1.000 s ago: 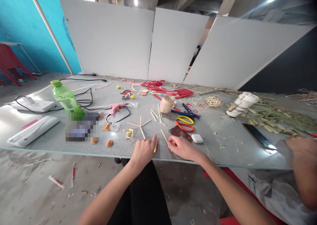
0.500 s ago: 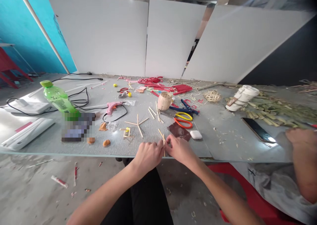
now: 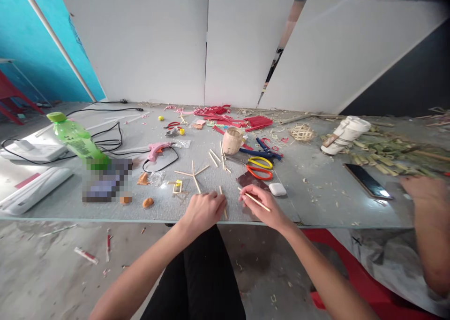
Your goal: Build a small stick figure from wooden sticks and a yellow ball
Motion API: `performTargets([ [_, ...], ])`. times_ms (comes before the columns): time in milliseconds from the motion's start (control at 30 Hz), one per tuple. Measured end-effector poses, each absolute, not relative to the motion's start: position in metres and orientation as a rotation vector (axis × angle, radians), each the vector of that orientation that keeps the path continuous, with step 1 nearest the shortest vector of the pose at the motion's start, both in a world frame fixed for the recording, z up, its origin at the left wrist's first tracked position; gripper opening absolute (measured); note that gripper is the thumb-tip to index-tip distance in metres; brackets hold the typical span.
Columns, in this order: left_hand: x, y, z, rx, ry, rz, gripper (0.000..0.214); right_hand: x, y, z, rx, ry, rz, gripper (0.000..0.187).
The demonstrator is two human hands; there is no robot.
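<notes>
My right hand [image 3: 264, 208] is closed in a pinch on a thin wooden stick [image 3: 258, 201], which slants across the fingers just above the table's front edge. To its left, my left hand [image 3: 204, 209] is curled, with its fingertips on a second thin stick [image 3: 225, 213] that shows above and below them. A three-armed figure of joined sticks [image 3: 193, 173] lies just beyond my left hand. Near it is a small square stick frame [image 3: 177, 187] with a yellow bit. Several loose sticks [image 3: 214, 157] lie by a woven bamboo cup [image 3: 232, 140].
Scissors with yellow and orange handles [image 3: 260, 171], blue-handled pliers [image 3: 262, 154], dark sandpaper [image 3: 248, 181] and a white earbud case [image 3: 277, 189] lie beyond my right hand. A pink glue gun [image 3: 157, 151] and green bottle [image 3: 75, 141] are leftward. Another person's arm [image 3: 429, 226] rests at right, near a phone [image 3: 367, 181].
My hands have moved apart. The two sticks that crossed between them are now separate, one lifted in my right hand, the other staying under my left fingers.
</notes>
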State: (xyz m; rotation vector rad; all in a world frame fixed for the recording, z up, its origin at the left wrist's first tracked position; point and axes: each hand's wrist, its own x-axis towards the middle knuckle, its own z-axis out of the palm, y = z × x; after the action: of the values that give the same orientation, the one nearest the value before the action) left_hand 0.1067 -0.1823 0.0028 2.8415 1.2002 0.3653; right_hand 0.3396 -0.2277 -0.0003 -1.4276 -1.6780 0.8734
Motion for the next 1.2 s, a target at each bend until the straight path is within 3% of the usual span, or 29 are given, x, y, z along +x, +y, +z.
performTargets([
  [133, 0.095, -0.167, 0.003, 2.819, 1.112, 0.498, 0.021, 0.339, -0.226, 0.005, -1.352, -2.002, 0.663, 0.024],
  [300, 0.088, -0.161, 0.001, 2.788, 1.083, 0.587, 0.019, 0.330, -0.214, 0.004, -1.320, -2.348, 0.357, 0.061],
  [500, 0.095, -0.170, -0.004, 2.818, 1.143, 0.669, 0.016, 0.321, -0.200, 0.004, -1.309, -2.453, 0.210, 0.066],
  [600, 0.094, -0.168, -0.006, 2.796, 1.117, 0.701, 0.017, 0.322, -0.200, 0.003, -1.330, -2.374, 0.222, 0.059],
  [867, 0.085, -0.158, -0.009, 2.739, 0.914, 0.791, 0.021, 0.315, -0.206, -0.011, -1.386, -2.118, 0.219, 0.015],
  [1200, 0.082, -0.154, -0.014, 2.652, 0.913, 0.855, 0.019, 0.314, -0.202, -0.014, -1.420, -2.051, 0.347, 0.011],
])
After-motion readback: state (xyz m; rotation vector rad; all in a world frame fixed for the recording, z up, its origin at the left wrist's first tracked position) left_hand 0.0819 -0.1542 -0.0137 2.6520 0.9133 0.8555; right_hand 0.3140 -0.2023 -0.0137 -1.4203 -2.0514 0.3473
